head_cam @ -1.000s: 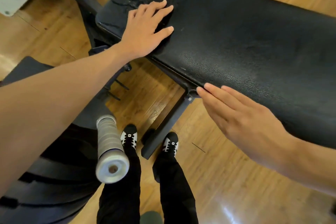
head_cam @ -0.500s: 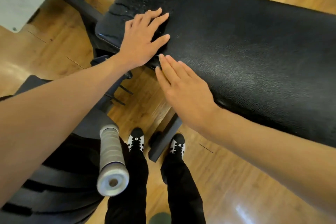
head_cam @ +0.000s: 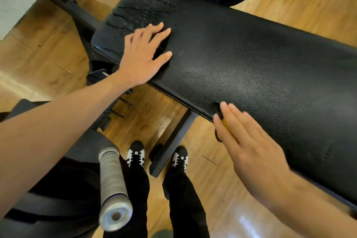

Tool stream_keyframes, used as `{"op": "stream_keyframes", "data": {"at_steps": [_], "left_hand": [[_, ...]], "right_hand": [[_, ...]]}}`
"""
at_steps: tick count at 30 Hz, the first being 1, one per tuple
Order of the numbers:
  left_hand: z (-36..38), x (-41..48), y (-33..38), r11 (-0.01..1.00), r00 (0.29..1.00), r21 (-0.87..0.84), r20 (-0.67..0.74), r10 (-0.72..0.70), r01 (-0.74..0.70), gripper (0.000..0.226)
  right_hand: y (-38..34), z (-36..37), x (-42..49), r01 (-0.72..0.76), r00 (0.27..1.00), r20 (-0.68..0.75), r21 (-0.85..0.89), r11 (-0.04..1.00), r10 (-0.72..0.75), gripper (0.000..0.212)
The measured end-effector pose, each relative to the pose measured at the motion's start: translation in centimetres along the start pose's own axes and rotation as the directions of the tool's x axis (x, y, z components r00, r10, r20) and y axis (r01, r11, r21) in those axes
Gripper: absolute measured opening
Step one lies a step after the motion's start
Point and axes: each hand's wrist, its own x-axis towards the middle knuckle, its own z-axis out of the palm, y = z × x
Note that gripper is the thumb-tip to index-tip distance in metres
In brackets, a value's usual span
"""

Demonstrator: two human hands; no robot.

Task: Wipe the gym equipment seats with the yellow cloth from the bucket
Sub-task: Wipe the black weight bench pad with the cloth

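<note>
Grey roller at lower left, off the seat | our left hand lies flat, fingers spread, on the black seat by its cracked left end | our right hand, fingers straight and together, presses at the seat's near edge | yellow cloth shows as a sliver under that hand

The left hand covered the cracked end of the seat and the right hand its near edge; the long stretch between and beyond them lay open. Below, a grey bar and a frame leg crowded the floor.
</note>
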Motion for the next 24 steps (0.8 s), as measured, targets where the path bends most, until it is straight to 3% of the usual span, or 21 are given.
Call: {"op": "stream_keyframes", "data": {"at_steps": [3, 6, 10, 15, 20, 24], "left_hand": [[-0.2, 0.0, 0.1, 1.0, 1.0, 0.017, 0.001, -0.005, 0.005, 0.065], [-0.2, -0.2, 0.2, 1.0, 1.0, 0.019, -0.004, 0.003, -0.003, 0.062], [-0.1, -0.4, 0.0, 1.0, 1.0, 0.01, -0.004, 0.01, -0.01, 0.063], [-0.3, -0.3, 0.1, 1.0, 1.0, 0.006, -0.008, 0.006, -0.006, 0.063], [-0.2, -0.6, 0.6, 0.999, 0.999, 0.04, 0.042, 0.002, -0.004, 0.061], [-0.9, -0.7, 1.0, 0.999, 0.994, 0.039, 0.107, -0.032, 0.028, 0.062]], "right_hand": [[-2.9, 1.9, 8.1, -0.041, 0.998, -0.039, 0.045, 0.998, 0.043, 0.062], [-3.3, 1.6, 14.0, -0.117, 0.993, 0.031, 0.104, 0.988, 0.114, 0.067], [-0.7, 0.4, 11.3, -0.193, 0.981, 0.046, 0.095, 0.977, 0.19, 0.056], [2.6, -0.7, 8.1, -0.354, 0.933, 0.012, 0.206, 0.912, 0.36, 0.063], [3.8, 1.1, 16.7, -0.268, 0.963, 0.052, 0.251, 0.93, 0.264, 0.059], [5.8, 0.2, 25.9, -0.068, 0.995, 0.08, 0.191, 0.979, 0.053, 0.06]]}}
